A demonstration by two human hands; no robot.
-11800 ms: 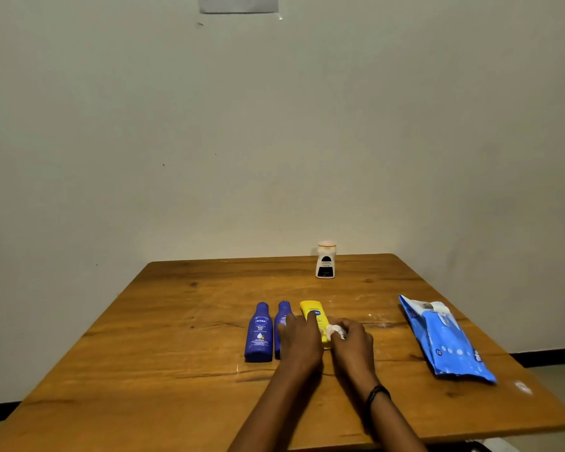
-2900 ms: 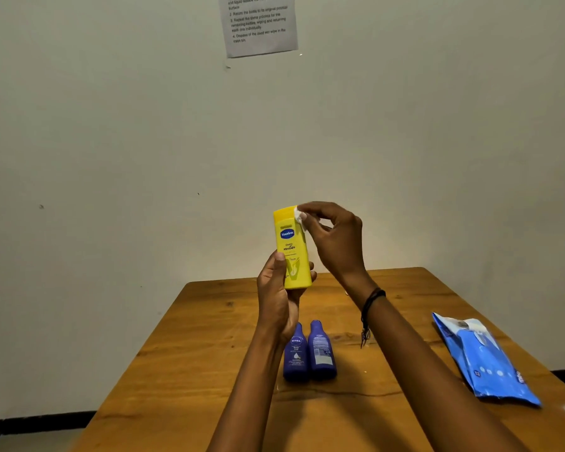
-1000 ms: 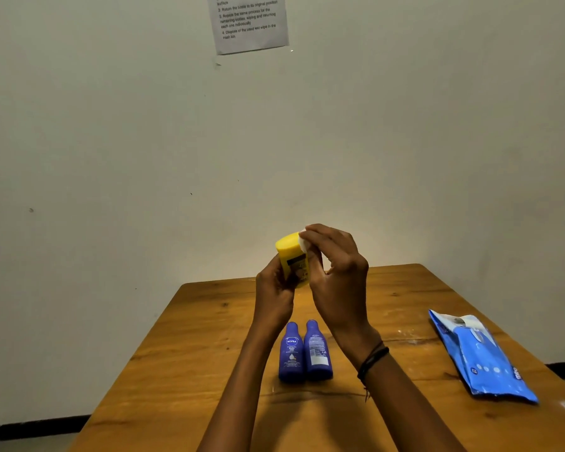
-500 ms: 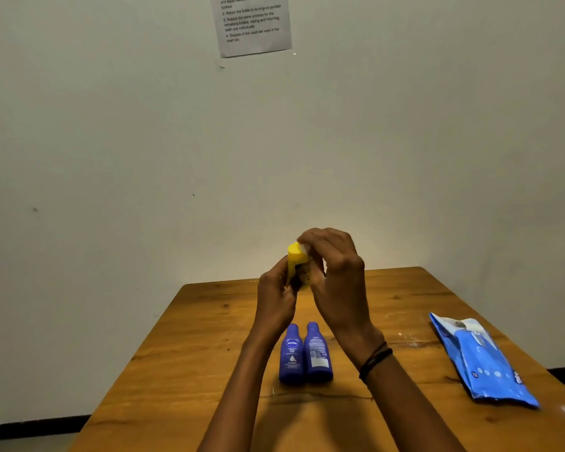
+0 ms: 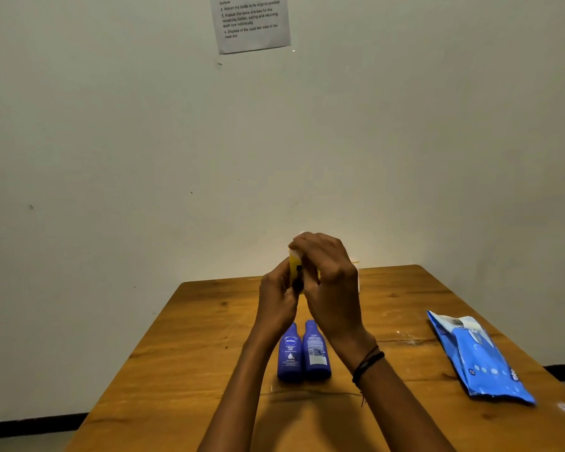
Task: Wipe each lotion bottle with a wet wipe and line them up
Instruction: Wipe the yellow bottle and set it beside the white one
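I hold a yellow lotion bottle (image 5: 295, 268) up in the air above the wooden table (image 5: 193, 347). My left hand (image 5: 277, 296) grips its lower part. My right hand (image 5: 328, 282) covers most of the bottle and presses a small white wet wipe (image 5: 297, 240) against its top. Only a narrow yellow strip of the bottle shows between my hands. Two dark blue lotion bottles (image 5: 290, 353) (image 5: 315, 352) lie side by side on the table below my wrists, caps pointing away from me.
A blue pack of wet wipes (image 5: 480, 357) lies near the table's right edge. A small white bottle (image 5: 358, 277) at the far edge is mostly hidden behind my right hand. A printed sheet (image 5: 252, 22) hangs on the wall.
The yellow bottle came off the table into my raised hands. Over the last second my right hand has slid further over it, hiding more of the bottle.
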